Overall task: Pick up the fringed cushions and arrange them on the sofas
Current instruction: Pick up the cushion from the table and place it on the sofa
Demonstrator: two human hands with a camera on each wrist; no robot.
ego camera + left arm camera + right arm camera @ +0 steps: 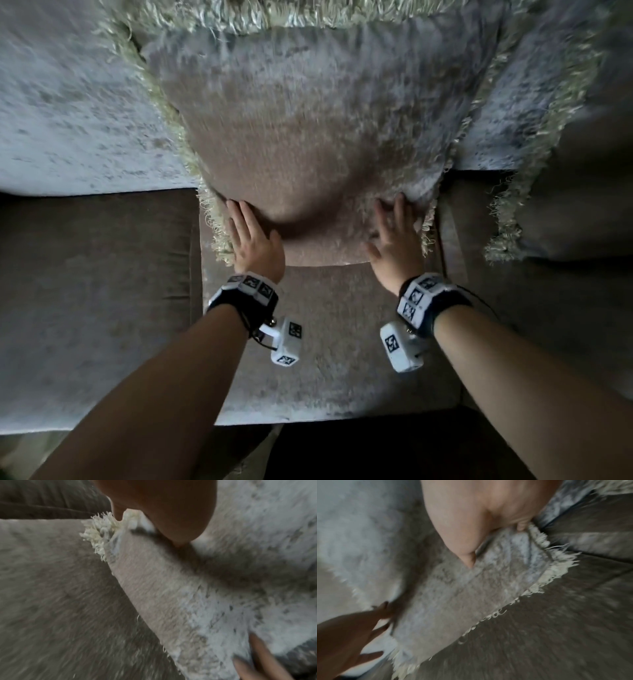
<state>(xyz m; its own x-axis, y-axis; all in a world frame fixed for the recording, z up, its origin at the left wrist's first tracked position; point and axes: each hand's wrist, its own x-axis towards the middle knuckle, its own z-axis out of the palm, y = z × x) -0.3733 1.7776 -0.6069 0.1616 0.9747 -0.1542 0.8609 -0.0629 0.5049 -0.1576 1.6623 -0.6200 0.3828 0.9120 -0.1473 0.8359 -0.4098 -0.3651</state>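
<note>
A grey-beige velvet cushion (308, 120) with a cream fringe leans upright against the sofa back, its lower edge on the seat (335, 342). My left hand (251, 236) lies flat on its lower left corner, fingers straight, beside the fringe. My right hand (394, 233) presses the lower right corner with fingers stretched and thumb spread. In the left wrist view my left hand (154, 520) bears down on the cushion (163, 588). The right wrist view has my right hand (479, 513) with the thumb on the cushion (453, 595). Motion blurs all the views.
A second fringed cushion (565, 171) leans at the right, close to the one under my hands. A pale velvet back cushion (68, 120) fills the left, above a darker seat cushion (96, 291). The seat's front edge (325, 418) borders dark floor.
</note>
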